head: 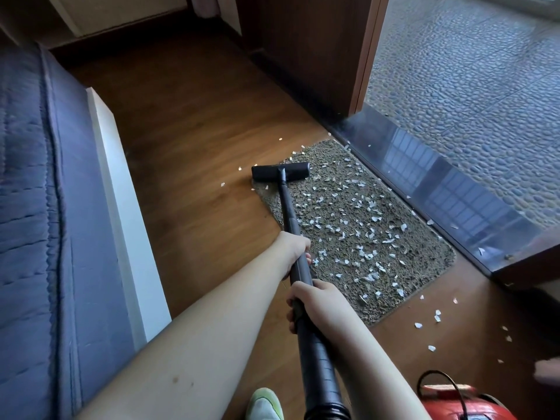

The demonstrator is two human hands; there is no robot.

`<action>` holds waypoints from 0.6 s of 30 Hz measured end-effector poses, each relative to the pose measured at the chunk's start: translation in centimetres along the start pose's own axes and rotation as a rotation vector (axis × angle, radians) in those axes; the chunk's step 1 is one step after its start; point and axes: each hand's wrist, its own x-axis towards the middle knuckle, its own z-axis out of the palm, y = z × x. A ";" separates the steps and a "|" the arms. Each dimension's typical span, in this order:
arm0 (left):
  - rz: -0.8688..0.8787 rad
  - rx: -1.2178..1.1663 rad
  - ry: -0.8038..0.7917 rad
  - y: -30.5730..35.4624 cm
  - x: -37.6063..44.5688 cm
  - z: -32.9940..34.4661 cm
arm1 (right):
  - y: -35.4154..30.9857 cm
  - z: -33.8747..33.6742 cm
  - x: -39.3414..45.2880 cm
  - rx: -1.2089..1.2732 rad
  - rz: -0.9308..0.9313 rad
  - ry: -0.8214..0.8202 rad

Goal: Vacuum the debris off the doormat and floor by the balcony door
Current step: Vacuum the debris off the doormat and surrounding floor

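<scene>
A person grips a black vacuum wand (291, 225) with both hands, left hand (292, 248) ahead of right hand (313, 303), fingers of each curled round the tube. The floor nozzle (280, 172) straddles the far corner of a doormat (421, 256) strewn with white paper scraps (360, 237), beside the balcony door threshold (439, 189). No writing is legible.

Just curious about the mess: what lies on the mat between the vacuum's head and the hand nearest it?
In the head view, white scraps dot the doormat beside the black tube that runs from the vacuum head back to the left hand.
</scene>
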 end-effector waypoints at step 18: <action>0.058 -0.056 -0.083 -3.8 -4.9 4.2 | 1.6 -4.2 -7.0 -0.120 0.003 -0.026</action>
